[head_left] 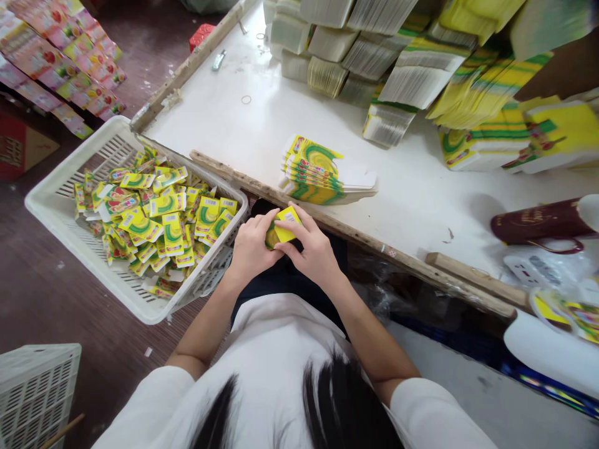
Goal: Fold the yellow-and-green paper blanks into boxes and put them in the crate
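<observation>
Between my two hands, just off the table's front edge, is a small yellow and green printed box point(287, 226) with a barcode on its upper face. My left hand point(255, 244) is closed round its left side, while my right hand point(312, 244) pinches it from the right with thumb and fingers. Parts of the box are hidden behind the fingers. Just beyond, a fanned stack of flat printed cartons point(322, 171) lies on the white table point(210, 118). To my left a white plastic basket point(60, 234) holds many similar small yellow-green boxes point(154, 215).
Bundles of flat cartons point(355, 53) are piled at the table's back. A dark red mug point(536, 221) lies on its side at right, near a power strip point(538, 269). Pink printed sheets point(60, 56) are at far left; another white crate point(37, 386) stands lower left.
</observation>
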`<state>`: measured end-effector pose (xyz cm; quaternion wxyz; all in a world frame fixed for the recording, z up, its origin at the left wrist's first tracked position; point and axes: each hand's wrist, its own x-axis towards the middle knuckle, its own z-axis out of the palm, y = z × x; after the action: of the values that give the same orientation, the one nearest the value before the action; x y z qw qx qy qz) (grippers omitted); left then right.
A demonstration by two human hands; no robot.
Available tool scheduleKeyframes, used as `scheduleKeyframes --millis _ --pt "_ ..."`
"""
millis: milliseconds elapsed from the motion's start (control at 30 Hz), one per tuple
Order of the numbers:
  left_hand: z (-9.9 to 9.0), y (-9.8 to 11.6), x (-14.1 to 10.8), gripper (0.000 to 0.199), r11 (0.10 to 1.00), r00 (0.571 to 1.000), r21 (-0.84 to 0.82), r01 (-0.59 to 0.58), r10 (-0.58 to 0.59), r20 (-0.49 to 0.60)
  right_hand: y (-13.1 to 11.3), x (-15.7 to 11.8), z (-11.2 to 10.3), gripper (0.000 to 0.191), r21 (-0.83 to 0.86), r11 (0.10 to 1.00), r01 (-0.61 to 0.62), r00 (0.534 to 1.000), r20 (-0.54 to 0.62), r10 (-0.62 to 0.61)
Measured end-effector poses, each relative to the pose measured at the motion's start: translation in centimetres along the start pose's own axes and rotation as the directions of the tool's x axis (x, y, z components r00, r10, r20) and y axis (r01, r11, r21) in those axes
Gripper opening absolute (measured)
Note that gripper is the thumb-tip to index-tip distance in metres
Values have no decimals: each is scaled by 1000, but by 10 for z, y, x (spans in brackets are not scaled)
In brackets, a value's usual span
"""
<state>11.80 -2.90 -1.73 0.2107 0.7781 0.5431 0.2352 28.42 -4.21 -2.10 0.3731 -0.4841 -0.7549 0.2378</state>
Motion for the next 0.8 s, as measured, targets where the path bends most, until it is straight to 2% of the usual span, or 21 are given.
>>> scheduleKeyframes --millis 167,433,633,800 --pt "0 0 0 65 1000 1000 -3 -15 15 -5 -1 0 -3 47 2 1000 6 1000 4 -6" --pt "0 -1 0 68 1000 999 -7 -10 10 -33 -2 -2 -12 55 -25 999 30 991 132 -26" --pt "-2 -2 -2 73 1000 999 -26 -11 10 -36 -3 -2 -7 39 -66 998 15 994 108 -7" --pt "-1 -4 -3 71 1000 1000 -9 -21 21 -22 0 -1 -11 26 -58 998 31 997 79 -26"
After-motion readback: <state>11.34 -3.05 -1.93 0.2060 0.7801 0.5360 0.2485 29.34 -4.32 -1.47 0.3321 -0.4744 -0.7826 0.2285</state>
